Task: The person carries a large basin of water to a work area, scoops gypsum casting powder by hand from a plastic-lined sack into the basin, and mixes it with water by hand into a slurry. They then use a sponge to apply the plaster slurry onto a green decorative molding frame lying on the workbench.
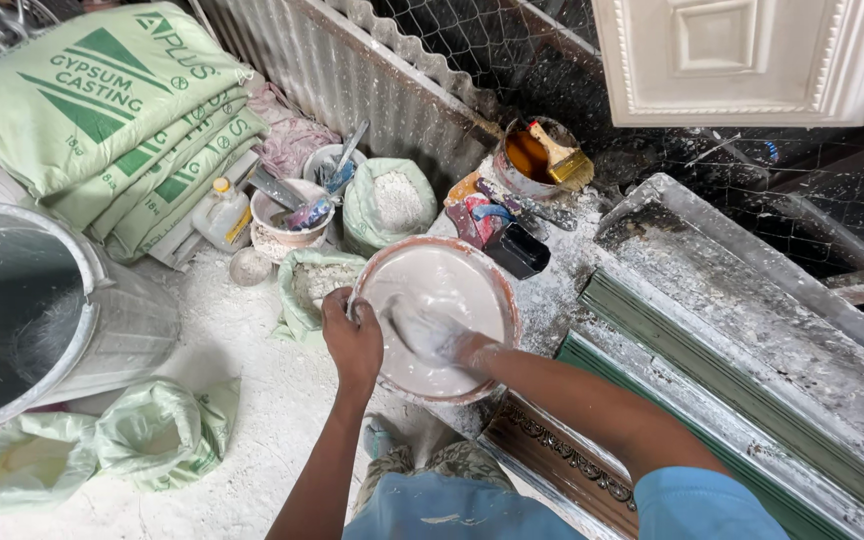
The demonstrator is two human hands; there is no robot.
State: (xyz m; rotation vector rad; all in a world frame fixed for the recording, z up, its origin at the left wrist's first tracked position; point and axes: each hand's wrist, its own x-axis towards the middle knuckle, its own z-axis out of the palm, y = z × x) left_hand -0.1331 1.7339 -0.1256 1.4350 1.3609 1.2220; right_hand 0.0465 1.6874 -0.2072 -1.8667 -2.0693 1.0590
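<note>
Sitting at the near end of the dusty, plaster-crusted bench, overhanging its edge: round shallow basin with a worn reddish rim, filled with smooth white wet plaster. Gripping the basin's near-left rim: left hand, fingers curled closed over the edge, thumb side uppermost. Sinking into the mix near the basin's middle: right hand, coated white to the wrist, fingers spread or bunched beneath the slurry, cannot tell which. Handling judgement: likely weighing heavy with liquid load, sloshing if tipped, rim probably slick with wet plaster; holding best at two opposite rim points, kept level. Standing behind the basin: small green sack of white powder, plastic tubs holding scrapers and tools, rusty tin of amber liquid with a yellow brush, black rectangular container. Lying at left: stacked pale-green printed paper sacks, large grey plastic barrel, crumpled green empty bags on the powder-covered floor. Leaning at upper right: white moulded square plaster panel. Running along the right: long green cornice mould.
</note>
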